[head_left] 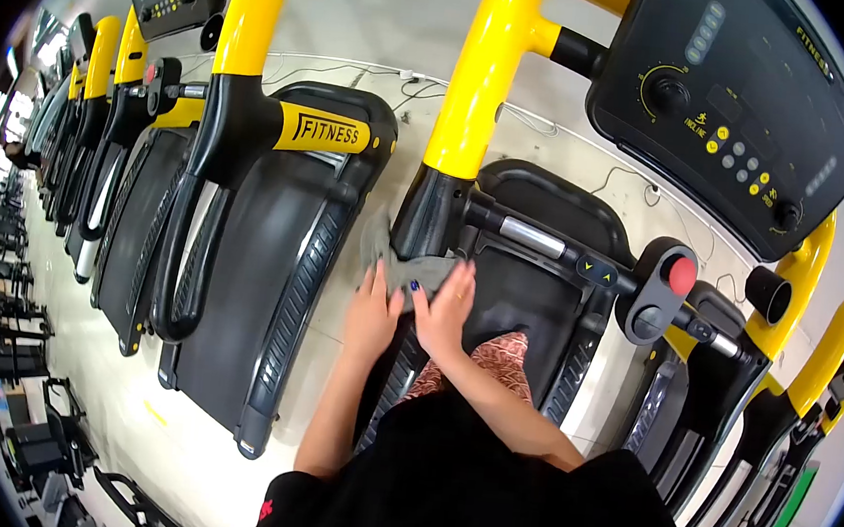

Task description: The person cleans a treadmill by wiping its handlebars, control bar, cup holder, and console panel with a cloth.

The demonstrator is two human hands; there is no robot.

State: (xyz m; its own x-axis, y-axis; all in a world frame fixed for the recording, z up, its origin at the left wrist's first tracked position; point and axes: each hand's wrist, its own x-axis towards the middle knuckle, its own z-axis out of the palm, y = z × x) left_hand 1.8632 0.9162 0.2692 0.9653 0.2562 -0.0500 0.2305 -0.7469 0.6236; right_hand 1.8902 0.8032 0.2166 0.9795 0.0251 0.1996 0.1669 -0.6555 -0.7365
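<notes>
A grey cloth [404,268] lies against the black lower part of a treadmill's yellow upright [434,209]. My left hand [374,310] is on the cloth's lower edge, its fingers pointing up and pressed close together. Just to the right, my right hand [444,311] holds the cloth's right part, near the black handrail. The cloth hides some of the fingertips. Above and to the right is the treadmill's console [731,120], with a red button [682,275] on the crossbar below it.
Another treadmill [260,279] marked FITNESS stands to the left, with more in a row beyond it. The belt [519,297] of the near treadmill is under me. Further machines stand at the right. Cables [530,117] run along the floor behind.
</notes>
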